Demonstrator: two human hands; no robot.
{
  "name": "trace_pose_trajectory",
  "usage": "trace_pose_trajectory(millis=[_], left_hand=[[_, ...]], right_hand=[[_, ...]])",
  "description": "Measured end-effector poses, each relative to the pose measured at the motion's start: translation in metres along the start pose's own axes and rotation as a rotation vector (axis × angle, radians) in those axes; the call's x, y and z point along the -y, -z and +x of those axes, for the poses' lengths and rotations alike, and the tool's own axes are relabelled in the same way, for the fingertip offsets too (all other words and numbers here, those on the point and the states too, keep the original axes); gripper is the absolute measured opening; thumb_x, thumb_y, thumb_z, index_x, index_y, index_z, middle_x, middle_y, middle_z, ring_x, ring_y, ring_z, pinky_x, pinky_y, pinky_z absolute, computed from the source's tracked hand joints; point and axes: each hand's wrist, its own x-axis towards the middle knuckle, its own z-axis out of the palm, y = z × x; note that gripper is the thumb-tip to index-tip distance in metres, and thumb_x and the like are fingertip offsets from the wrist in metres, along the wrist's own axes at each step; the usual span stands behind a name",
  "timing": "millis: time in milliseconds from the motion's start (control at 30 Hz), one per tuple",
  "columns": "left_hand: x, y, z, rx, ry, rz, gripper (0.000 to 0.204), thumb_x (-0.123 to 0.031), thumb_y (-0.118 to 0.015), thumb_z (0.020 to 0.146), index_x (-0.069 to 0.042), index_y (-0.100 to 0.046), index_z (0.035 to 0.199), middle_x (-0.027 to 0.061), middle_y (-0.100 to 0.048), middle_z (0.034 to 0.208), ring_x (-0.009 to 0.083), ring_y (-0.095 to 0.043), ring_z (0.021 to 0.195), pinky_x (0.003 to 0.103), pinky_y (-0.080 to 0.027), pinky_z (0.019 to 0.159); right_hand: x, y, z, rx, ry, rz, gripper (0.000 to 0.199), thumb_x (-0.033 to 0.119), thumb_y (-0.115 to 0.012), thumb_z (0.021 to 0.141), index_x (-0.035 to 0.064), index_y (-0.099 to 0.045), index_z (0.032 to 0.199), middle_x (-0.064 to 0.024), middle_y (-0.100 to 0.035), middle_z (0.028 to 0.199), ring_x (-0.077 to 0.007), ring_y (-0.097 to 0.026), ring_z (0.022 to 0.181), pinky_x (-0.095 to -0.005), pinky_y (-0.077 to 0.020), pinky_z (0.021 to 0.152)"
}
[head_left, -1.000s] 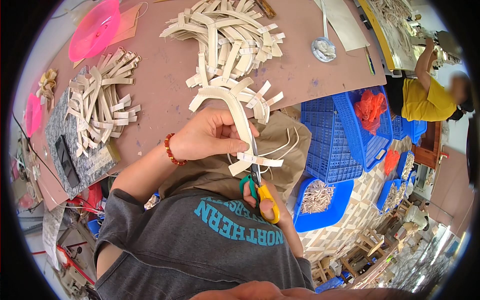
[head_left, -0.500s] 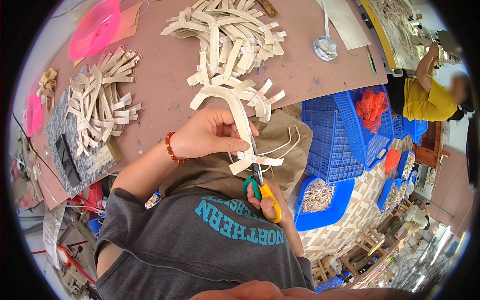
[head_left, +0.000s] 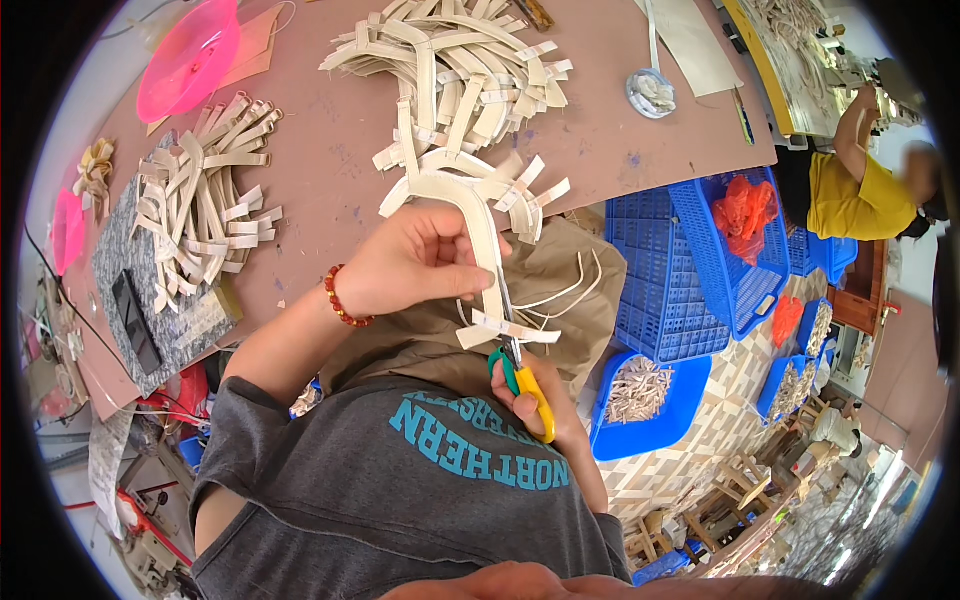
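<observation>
My left hand pinches a curved cream strap piece between thumb and fingers, over my lap at the table's front edge. Across the strap's lower end lies a short cross strip. My right hand grips scissors with one green and one yellow handle. Their blades point up along the strap's right edge, by the cross strip; the tips are partly hidden, so I cannot tell exactly what lies between them. Just beyond my left hand, a large pile of similar straps spreads over the table.
A second strap pile lies at left beside a dark phone. A pink basin is at the far left. Blue crates and a blue tub of small pieces stand at right. A person in yellow works farther right.
The scissor handles have come closer together in my right hand. The strap's lower end and cross strip have shifted slightly down and left, with my left hand still holding on.
</observation>
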Motion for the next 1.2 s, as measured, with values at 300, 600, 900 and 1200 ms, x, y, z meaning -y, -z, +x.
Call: trace_pose_trajectory(millis=[300, 600, 900, 1200], left_hand=[[0.004, -0.001, 0.001, 0.018, 0.024, 0.015, 0.024, 0.002, -0.066, 0.079, 0.002, -0.060, 0.103, 0.0034, -0.062, 0.082, 0.0081, -0.059, 0.072, 0.022, -0.050, 0.065], [0.002, -0.003, 0.005, -0.034, -0.012, -0.029, 0.026, 0.002, -0.063, 0.081, 0.002, -0.057, 0.107, 0.0039, -0.062, 0.091, 0.0089, -0.060, 0.078, 0.023, -0.051, 0.068], [0.003, -0.004, 0.003, -0.062, -0.055, -0.063, 0.029, 0.005, -0.063, 0.079, 0.002, -0.058, 0.107, 0.0094, -0.063, 0.100, 0.0126, -0.060, 0.080, 0.026, -0.052, 0.066], [0.003, -0.007, 0.005, -0.056, -0.048, -0.073, 0.026, 0.005, -0.063, 0.079, 0.002, -0.059, 0.105, 0.0078, -0.063, 0.098, 0.0112, -0.059, 0.078, 0.026, -0.052, 0.066]], right_hand=[[-0.008, 0.001, 0.002, 0.016, 0.105, -0.024, 0.053, 0.056, -0.053, 0.082, 0.0040, -0.048, 0.077, -0.0024, -0.046, 0.070, -0.0118, -0.043, 0.061, -0.0255, -0.0347, 0.056], [-0.017, 0.001, -0.002, -0.028, 0.049, 0.078, 0.035, 0.036, -0.062, 0.081, 0.0031, -0.050, 0.077, -0.0009, -0.049, 0.072, -0.0097, -0.045, 0.065, -0.0237, -0.0373, 0.059], [-0.006, -0.003, 0.002, -0.037, 0.058, 0.090, 0.047, 0.047, -0.061, 0.082, 0.0014, -0.051, 0.081, -0.0014, -0.049, 0.078, -0.0092, -0.046, 0.069, -0.0229, -0.0400, 0.064], [-0.016, -0.002, -0.001, -0.044, 0.010, 0.052, 0.060, 0.061, -0.058, 0.078, 0.0015, -0.050, 0.083, 0.0009, -0.046, 0.075, -0.0078, -0.043, 0.068, -0.0216, -0.0369, 0.060]])
